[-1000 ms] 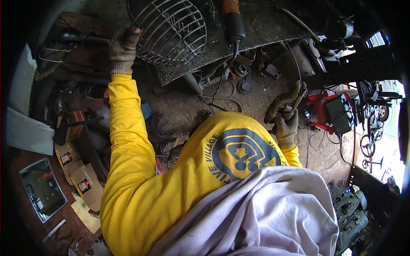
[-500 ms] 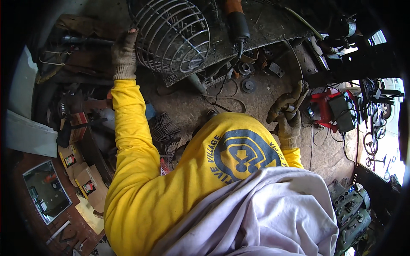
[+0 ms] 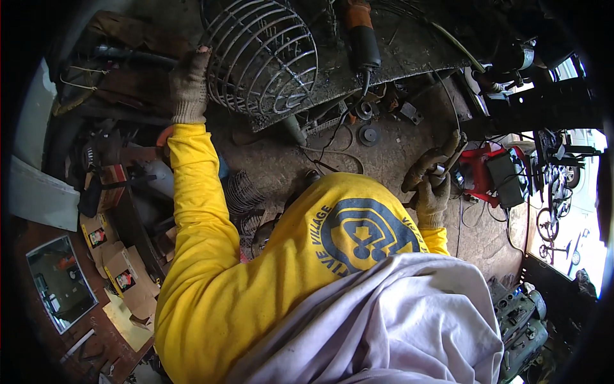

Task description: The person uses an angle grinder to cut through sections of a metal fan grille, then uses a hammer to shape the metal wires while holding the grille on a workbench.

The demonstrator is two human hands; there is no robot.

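A round metal wire cage (image 3: pixel 272 61) of curved bars and rings rests on the dark metal worktable (image 3: pixel 396 64) at the top. My left hand (image 3: pixel 190 80), in a dirty knit glove, grips the cage's left edge; its fingertips are partly hidden. Lower right, my gloved right hand (image 3: pixel 435 198) is closed around what looks like a welding electrode holder (image 3: pixel 457 150). A thin rod (image 3: pixel 453 105) sticks up from it toward the table edge. An orange and black angle grinder (image 3: pixel 361 38) lies on the table, right of the cage.
Discs (image 3: pixel 368 134) and cables lie on the floor below the table. A red plastic stool (image 3: pixel 474 171) stands at right, near a machine (image 3: pixel 521 329). Wire coils (image 3: pixel 243 192) sit under my left arm. Cardboard boxes (image 3: pixel 131 275) and a framed glass pane (image 3: pixel 62 285) are at left.
The view has shifted slightly. My left hand stays on the cage, and my right hand keeps the holder with its rod near the table edge.
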